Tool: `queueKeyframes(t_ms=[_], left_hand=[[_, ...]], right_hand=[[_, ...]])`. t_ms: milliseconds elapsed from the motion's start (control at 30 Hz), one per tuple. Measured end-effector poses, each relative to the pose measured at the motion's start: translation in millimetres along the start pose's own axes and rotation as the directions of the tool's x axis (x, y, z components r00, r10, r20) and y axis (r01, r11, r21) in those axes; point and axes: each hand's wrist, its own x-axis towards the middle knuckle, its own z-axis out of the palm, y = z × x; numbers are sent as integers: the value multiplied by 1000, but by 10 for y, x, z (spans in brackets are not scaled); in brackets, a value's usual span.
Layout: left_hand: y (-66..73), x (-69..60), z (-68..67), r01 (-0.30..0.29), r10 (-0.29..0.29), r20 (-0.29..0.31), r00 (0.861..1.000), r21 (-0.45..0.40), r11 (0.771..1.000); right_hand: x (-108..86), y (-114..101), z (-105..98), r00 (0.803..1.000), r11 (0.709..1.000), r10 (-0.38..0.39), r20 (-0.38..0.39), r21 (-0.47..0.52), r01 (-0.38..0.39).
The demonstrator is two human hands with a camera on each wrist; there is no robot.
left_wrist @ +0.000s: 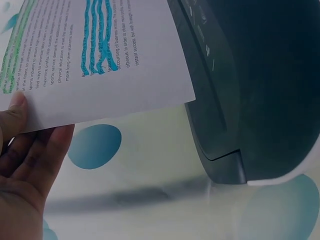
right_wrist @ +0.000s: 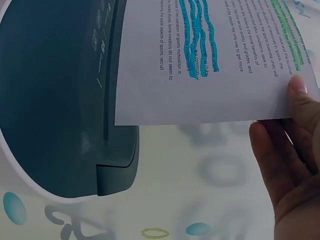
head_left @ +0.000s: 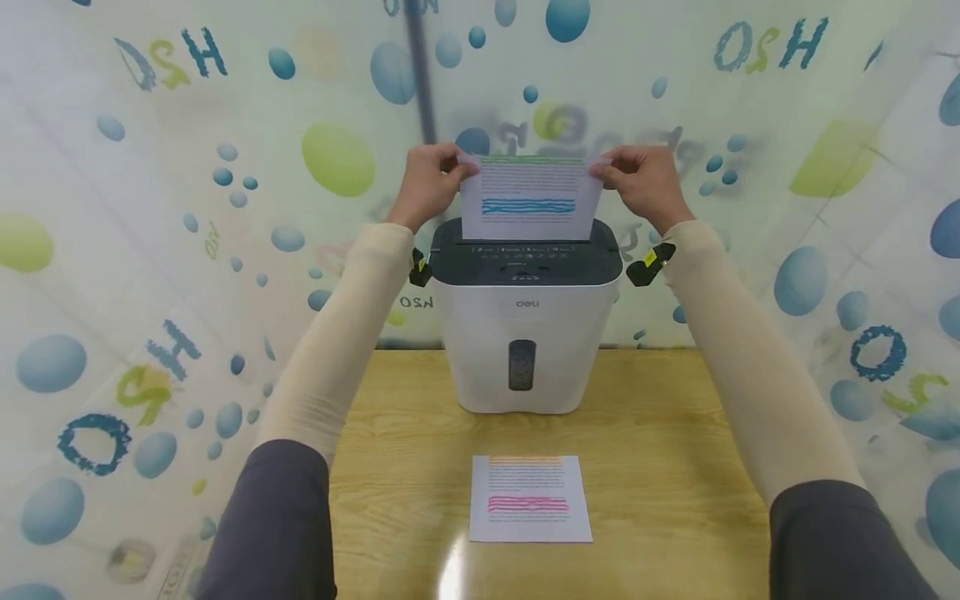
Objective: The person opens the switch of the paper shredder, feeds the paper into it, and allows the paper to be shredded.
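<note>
A printed sheet of paper with blue and green highlighter marks is stretched between both hands above a paper shredder. My left hand pinches its upper left corner between thumb and fingers. The upper right corner is pinched by my right hand. In both wrist views the sheet's lower edge lies right along the slot in the shredder's dark top; whether it has entered the slot I cannot tell. The shredder has a white body and a small dark window in front.
A second printed sheet, with pink and orange marks, lies flat on the wooden table before the shredder. Behind and at both sides hangs a patterned curtain with blue and green drops.
</note>
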Motion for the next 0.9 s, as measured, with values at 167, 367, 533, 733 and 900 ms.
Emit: queueKeyframes(t_ms=[167, 367, 533, 733, 900], left_hand=[[-46, 23, 37, 16, -16, 5, 1000, 2, 1000], [-94, 31, 76, 52, -51, 31, 998, -21, 998], [-159, 34, 102, 63, -61, 36, 997, -40, 997], [-227, 1, 133, 60, -58, 48, 997, -41, 997], [-250, -40, 141, 41, -39, 78, 996, -28, 999]], right_hand=[[43, 75, 55, 1000, 1000, -18, -6, 13, 18], [63, 117, 84, 1000, 1000, -1, -7, -9, 0], [43, 103, 107, 999, 998, 39, 17, -49, -38], [28, 137, 145, 998, 995, 57, 38, -78, -54], [28, 167, 159, 999, 995, 24, 43, -102, -19]])
